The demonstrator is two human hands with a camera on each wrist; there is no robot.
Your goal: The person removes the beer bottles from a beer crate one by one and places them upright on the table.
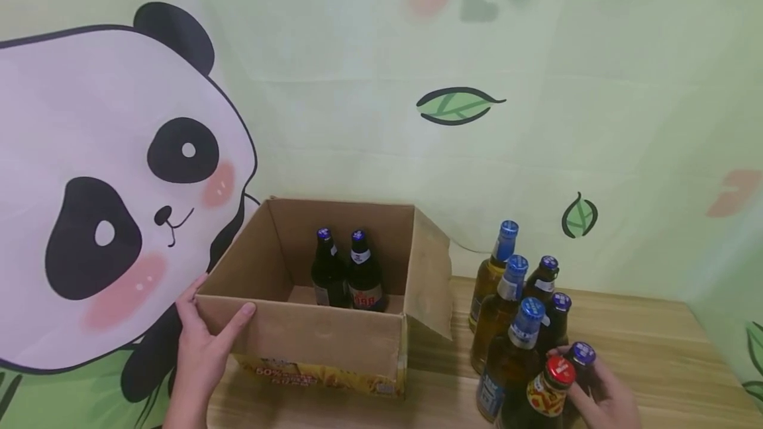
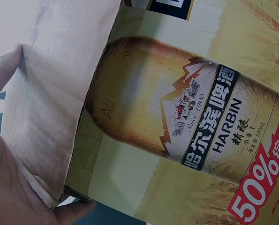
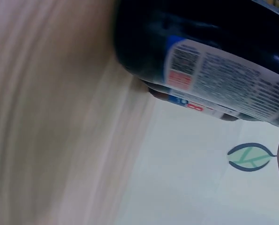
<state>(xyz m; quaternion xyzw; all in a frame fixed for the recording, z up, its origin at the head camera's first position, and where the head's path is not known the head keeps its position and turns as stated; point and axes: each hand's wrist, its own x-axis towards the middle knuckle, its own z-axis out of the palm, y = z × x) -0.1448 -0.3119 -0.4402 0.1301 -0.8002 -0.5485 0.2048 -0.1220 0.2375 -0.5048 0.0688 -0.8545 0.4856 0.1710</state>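
An open cardboard box stands left of centre, and two dark beer bottles are upright inside it. My left hand grips the box's near left corner, thumb on the front flap. In the left wrist view that hand holds the flap beside a printed beer picture. On the right, my right hand holds a dark beer bottle with a blue cap near its neck. The right wrist view shows its back label close up. A red-capped bottle stands right beside this hand.
Three amber bottles with light-blue caps stand in a row between box and right hand. Two dark bottles are just behind the held one. The box's right flap sticks out toward them. A printed curtain hangs behind the wooden table.
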